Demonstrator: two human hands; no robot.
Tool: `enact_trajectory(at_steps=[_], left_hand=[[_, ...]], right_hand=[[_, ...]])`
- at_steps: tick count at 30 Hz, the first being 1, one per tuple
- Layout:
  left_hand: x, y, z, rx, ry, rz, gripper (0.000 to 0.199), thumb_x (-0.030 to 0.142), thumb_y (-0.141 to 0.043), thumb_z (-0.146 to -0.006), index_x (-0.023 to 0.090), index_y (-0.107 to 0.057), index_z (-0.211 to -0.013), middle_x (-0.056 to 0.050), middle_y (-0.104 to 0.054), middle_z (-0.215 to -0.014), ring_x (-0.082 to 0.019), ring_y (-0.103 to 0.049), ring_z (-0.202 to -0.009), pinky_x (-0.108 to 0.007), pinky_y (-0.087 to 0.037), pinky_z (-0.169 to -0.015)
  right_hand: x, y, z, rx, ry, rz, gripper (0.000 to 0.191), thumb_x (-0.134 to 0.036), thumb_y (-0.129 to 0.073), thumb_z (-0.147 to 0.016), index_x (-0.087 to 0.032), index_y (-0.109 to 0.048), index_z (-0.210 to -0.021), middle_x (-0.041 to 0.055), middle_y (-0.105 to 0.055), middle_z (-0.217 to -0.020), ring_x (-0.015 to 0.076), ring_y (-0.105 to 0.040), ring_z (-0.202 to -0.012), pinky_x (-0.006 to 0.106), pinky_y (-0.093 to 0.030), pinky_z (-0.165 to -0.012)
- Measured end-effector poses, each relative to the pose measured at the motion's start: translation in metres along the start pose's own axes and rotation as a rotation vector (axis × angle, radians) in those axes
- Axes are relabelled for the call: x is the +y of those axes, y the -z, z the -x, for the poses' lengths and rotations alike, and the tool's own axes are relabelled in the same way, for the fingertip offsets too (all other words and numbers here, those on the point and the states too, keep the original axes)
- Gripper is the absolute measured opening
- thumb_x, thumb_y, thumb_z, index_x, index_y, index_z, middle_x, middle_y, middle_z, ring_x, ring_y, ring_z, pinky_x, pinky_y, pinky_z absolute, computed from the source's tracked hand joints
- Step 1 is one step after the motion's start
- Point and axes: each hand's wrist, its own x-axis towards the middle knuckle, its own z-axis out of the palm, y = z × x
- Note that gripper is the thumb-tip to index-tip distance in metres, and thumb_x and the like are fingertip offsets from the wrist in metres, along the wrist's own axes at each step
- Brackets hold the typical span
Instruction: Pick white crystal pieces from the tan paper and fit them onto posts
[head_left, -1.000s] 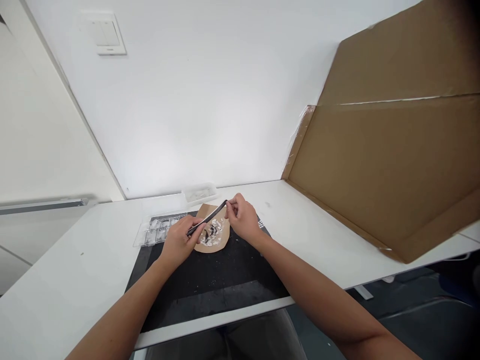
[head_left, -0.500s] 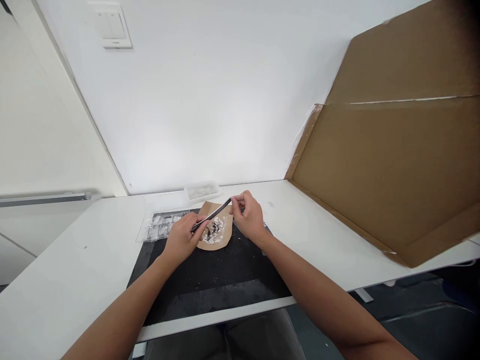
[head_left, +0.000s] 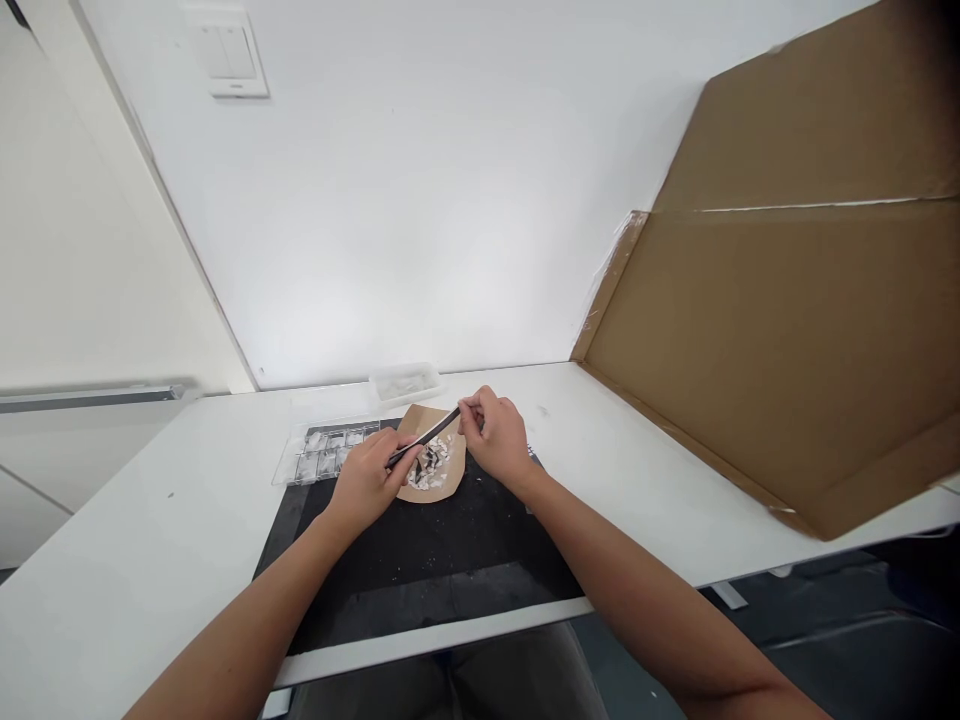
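A thin dark strip (head_left: 437,430) with a whitish side slants up to the right between my hands. My left hand (head_left: 369,472) pinches its lower end between thumb and fingers. At the upper end, the fingertips of my right hand (head_left: 495,432) are closed on it. Below the strip lies a rounded piece of brown paper (head_left: 415,418), with many small white scraps (head_left: 435,478) and a few dark slivers on it. Both paper and hands are over a black mat (head_left: 442,550) on the white table. My fingers hide the strip's two ends.
A clear compartment box (head_left: 319,465) with whitish contents lies left of the paper. Behind it, near the wall, sits a small translucent tray (head_left: 405,385). A large cardboard sheet (head_left: 772,340) stands folded on the right. The table's front edge (head_left: 435,638) runs close to my body.
My right hand and the strip's upper end have shifted slightly down. The strip lies a little flatter, and both hands still hold it. The view has barely moved.
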Motion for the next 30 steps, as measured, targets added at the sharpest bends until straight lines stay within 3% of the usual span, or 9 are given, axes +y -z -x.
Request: enact_trajectory(at_steps=[4,10,16,20,30], left_hand=[[-0.001,0.000,0.000,-0.001,0.000,-0.003,0.021,0.035,-0.051,-0.102,0.022,-0.067,-0.105,-0.005,-0.069,-0.086,-0.019,-0.067,-0.083,-0.030,-0.048,-0.072],[-0.003,-0.002,0.001,0.002,0.003,-0.001,0.021,0.035,-0.051,-0.101,0.023,-0.067,-0.107,-0.004,-0.069,-0.085,-0.019,-0.066,-0.081,-0.030,-0.047,-0.072],[-0.003,0.000,0.000,0.009,0.008,-0.005,0.021,0.035,-0.051,-0.102,0.023,-0.067,-0.105,-0.005,-0.070,-0.088,-0.020,-0.067,-0.085,-0.031,-0.048,-0.074],[-0.003,0.000,0.000,0.010,0.009,-0.003,0.020,0.036,-0.052,-0.101,0.023,-0.067,-0.105,-0.004,-0.070,-0.086,-0.019,-0.066,-0.081,-0.031,-0.047,-0.071],[-0.001,0.002,-0.001,0.028,0.013,-0.005,0.021,0.037,-0.051,-0.102,0.023,-0.067,-0.102,-0.005,-0.071,-0.088,-0.020,-0.068,-0.084,-0.031,-0.049,-0.074]], right_hand=[[0.000,0.000,0.000,-0.014,-0.006,-0.029,0.012,-0.027,-0.049,-0.100,-0.025,-0.047,-0.089,-0.0033,-0.069,-0.065,0.0181,-0.061,-0.057,0.033,-0.042,-0.075],[-0.016,-0.010,0.011,-0.134,0.135,0.000,0.011,-0.027,-0.047,-0.101,-0.024,-0.049,-0.091,-0.0016,-0.070,-0.068,0.0174,-0.060,-0.058,0.035,-0.042,-0.082],[-0.001,-0.003,0.002,0.007,-0.003,0.035,0.014,-0.028,-0.048,-0.100,-0.024,-0.046,-0.087,-0.0021,-0.070,-0.067,0.0185,-0.060,-0.056,0.035,-0.041,-0.077],[0.008,0.002,-0.003,0.014,-0.052,-0.043,0.013,-0.028,-0.048,-0.100,-0.025,-0.044,-0.088,-0.0034,-0.070,-0.065,0.0189,-0.060,-0.055,0.033,-0.042,-0.069],[-0.002,0.002,0.000,0.076,-0.104,-0.144,0.015,-0.034,-0.048,-0.100,-0.025,-0.045,-0.088,-0.0023,-0.069,-0.064,0.0185,-0.063,-0.055,0.032,-0.044,-0.063]])
